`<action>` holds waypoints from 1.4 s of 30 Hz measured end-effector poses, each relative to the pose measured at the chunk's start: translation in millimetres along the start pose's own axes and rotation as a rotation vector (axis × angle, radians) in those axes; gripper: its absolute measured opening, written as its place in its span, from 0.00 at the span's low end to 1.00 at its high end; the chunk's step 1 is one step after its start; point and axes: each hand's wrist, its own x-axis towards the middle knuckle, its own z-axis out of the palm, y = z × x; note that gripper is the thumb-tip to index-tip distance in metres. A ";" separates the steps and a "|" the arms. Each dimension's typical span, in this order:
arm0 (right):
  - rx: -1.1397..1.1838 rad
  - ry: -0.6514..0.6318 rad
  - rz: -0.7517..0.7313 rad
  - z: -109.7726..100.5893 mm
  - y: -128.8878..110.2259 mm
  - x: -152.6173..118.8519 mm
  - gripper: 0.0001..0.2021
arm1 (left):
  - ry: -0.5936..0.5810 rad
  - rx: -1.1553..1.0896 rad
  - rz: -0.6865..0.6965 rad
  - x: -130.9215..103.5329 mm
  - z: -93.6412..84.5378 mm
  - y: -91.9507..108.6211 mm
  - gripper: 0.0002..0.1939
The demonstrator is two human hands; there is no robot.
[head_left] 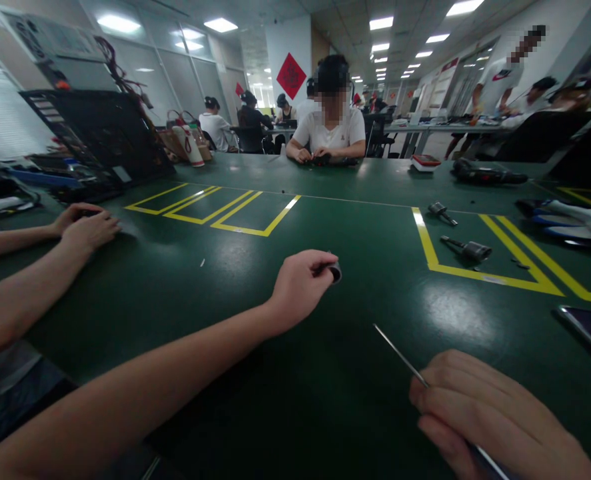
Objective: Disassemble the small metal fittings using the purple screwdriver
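Observation:
Above the green tabletop [235, 273], my left hand [302, 290] pinches a small dark ring-shaped part [335, 271] between thumb and fingers. Its hollow end shows past the fingertips; the rest is covered. My right hand [495, 407], nearer the camera, is closed around a thin metal rod-like tool [398, 352]. The narrow tip points up and left toward the left hand, apart from the ring. The tool's rear end is mostly covered by the fingers. To the right, two dark parts with shafts, a smaller one [442, 213] and a larger one [475, 251], lie by yellow tape.
Yellow tape outlines [240, 230] mark the table. A power drill [488, 172], a red-and-white box [425, 163], gloves [575, 220] and a phone-like dark slab [588, 333] lie rightward. A co-worker's hands [88, 227] are at left; another person [332, 127] sits opposite.

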 end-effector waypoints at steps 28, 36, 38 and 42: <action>-0.152 0.231 1.373 -21.7 206.4 9.0 0.12 | 0.217 0.558 0.046 80.0 -20.9 -72.9 0.19; -0.006 -0.011 1.125 -8.5 172.8 9.2 0.11 | 0.296 0.522 0.139 76.4 -21.3 -68.4 0.16; 0.059 -0.049 1.062 -4.0 154.6 10.0 0.12 | 0.357 0.496 0.226 73.0 -21.1 -65.0 0.15; 0.152 -0.131 0.973 5.4 111.6 10.0 0.13 | 0.366 0.422 0.410 58.0 -12.6 -47.4 0.12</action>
